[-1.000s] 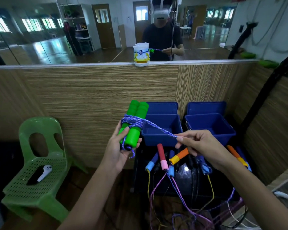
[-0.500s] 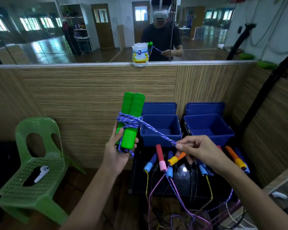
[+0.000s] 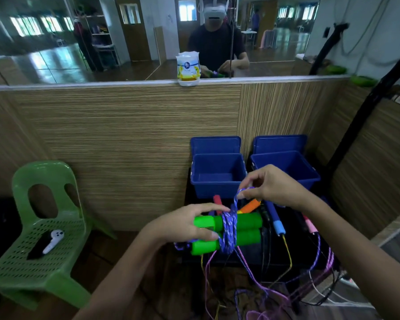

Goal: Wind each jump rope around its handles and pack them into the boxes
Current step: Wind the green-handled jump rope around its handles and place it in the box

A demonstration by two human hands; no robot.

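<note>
My left hand (image 3: 189, 224) grips two green handles (image 3: 245, 229) side by side, lying crosswise low in the view. A purple-and-white rope (image 3: 228, 234) is wound around their middle. My right hand (image 3: 270, 187) pinches the rope's free loop just above the handles. Behind them two open blue boxes, the left box (image 3: 218, 190) and the right box (image 3: 311, 173), stand on a black table (image 3: 247, 257). Other jump ropes lie unwound there, with a red handle (image 3: 217, 200), an orange handle (image 3: 249, 207), a blue handle (image 3: 274, 217) and a pink handle (image 3: 310, 224); their cords (image 3: 286, 287) hang off the front.
A green plastic chair (image 3: 44, 229) at left holds a white controller (image 3: 53, 241) and a black one. A wooden partition (image 3: 125, 139) rises behind, with a white-and-yellow container (image 3: 188, 68) on its ledge under a mirror. Two blue lids (image 3: 215, 145) lean behind the boxes.
My left hand lowered the green handles and turned them from upright to crosswise. My right hand came in close above them, and the rope between the hands went from a long taut line to a short loop.
</note>
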